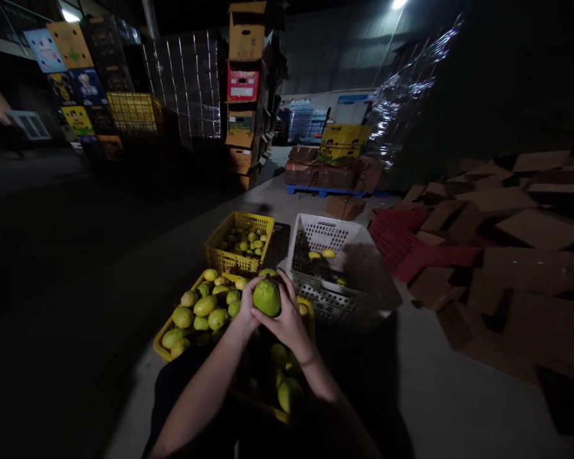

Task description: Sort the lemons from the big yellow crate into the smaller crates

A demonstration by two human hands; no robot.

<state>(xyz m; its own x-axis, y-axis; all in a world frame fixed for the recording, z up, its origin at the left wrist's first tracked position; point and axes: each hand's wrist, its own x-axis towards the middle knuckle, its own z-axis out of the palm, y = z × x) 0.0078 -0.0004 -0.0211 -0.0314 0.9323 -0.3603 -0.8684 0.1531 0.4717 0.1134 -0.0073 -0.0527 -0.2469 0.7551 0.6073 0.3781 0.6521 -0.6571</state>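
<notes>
A plump green fruit [266, 298] with a yellowish tint is held up between both of my hands. My left hand [249, 304] curls around its left side, and my right hand [287, 309] wraps its right side and underside. Below them sits a yellow crate [161, 347] full of similar yellow-green fruits [205, 306]. My forearms and dark shadow cover much of that crate's near part. I cannot tell the exact kind of fruit.
Beyond stands a second yellow crate [236, 262] with smaller-looking fruits. A white crate [344, 287] at right holds a few yellow fruits. Flattened cardboard [521, 268] and a red crate [395, 245] lie farther right. Stacked boxes [243, 89] and a blue pallet [323, 191] stand behind.
</notes>
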